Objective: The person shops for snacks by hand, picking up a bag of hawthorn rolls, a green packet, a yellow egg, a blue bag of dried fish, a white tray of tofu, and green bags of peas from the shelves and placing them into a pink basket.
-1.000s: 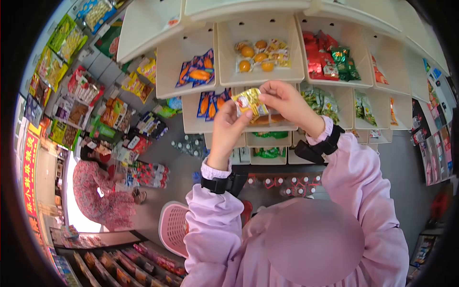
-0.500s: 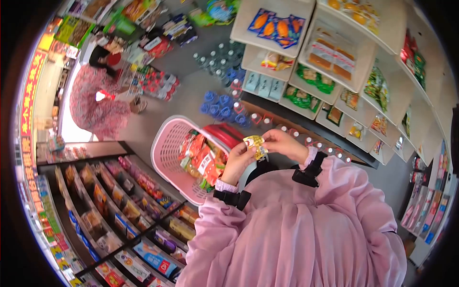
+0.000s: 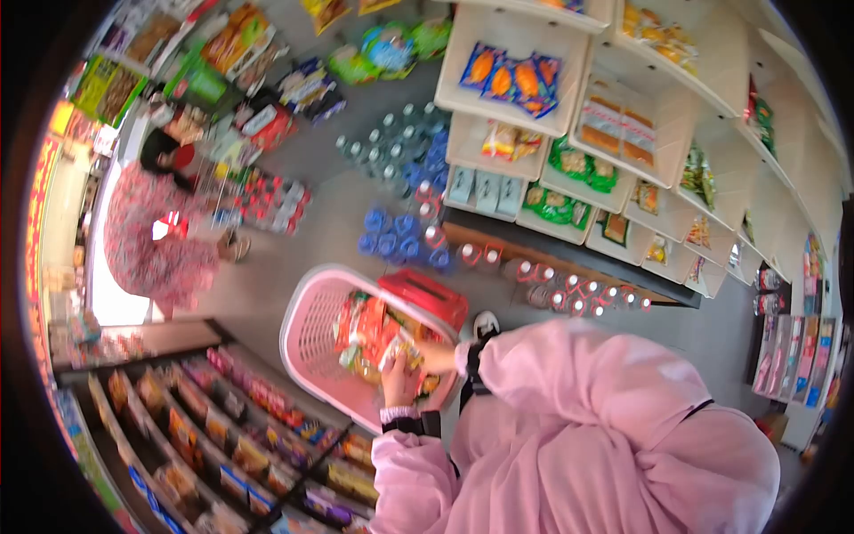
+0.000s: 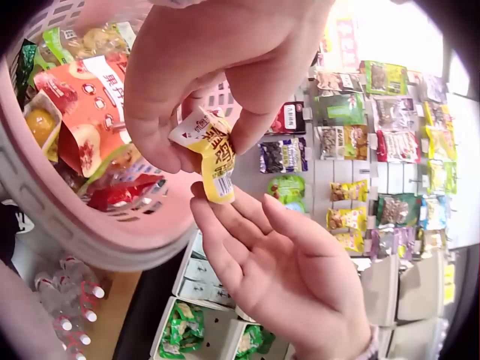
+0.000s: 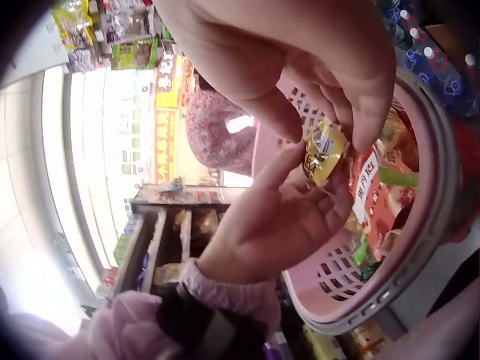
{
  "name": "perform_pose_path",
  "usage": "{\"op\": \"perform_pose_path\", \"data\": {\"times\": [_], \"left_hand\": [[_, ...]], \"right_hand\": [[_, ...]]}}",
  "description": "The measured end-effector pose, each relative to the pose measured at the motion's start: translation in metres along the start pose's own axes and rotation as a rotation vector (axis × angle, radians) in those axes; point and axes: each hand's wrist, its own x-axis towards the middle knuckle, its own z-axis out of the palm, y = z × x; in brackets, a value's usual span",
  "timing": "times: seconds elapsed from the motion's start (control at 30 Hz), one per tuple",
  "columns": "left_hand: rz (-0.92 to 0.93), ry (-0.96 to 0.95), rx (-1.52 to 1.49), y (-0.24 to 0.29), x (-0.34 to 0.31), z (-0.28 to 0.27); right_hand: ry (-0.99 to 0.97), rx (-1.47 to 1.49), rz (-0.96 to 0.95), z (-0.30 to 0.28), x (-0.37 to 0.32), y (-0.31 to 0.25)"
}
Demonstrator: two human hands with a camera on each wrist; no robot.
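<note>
One yellow-and-white foil snack packet (image 3: pixel 397 350), not yet in pink perforated plastic basket (image 3: pixel 307 343)

Head view: packet held just above crinkly red snack bags (image 3: pixel 360 325) in the basket; release judged outstanding. Left wrist view: left hand (image 4: pixel 217 60) fingers clamped on its crimped top; right hand (image 4: pixel 292 270) fingers straight, apart, touching beneath. Right wrist view: packet before slotted basket wall.
</note>
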Motion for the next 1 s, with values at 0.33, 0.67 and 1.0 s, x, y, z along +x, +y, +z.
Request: {"op": "perform_pose_path", "data": {"times": [0.33, 0.67, 1.0], "left_hand": [[-0.021, 0.124, 0.151, -0.002, 0.085, -0.016], [0.462, 0.137, 0.600, 0.015, 0.100, 0.005], [0.783, -0.471, 0.686, 0.097, -0.045, 0.273]], "right_hand": [[-0.106, 0.048, -0.004, -0.059, -0.037, -0.015], [0.237, 0.244, -0.287, -0.169, -0.129, -0.053], [0.728, -0.007, -0.541, -0.338, -0.262, -0.098]]}}
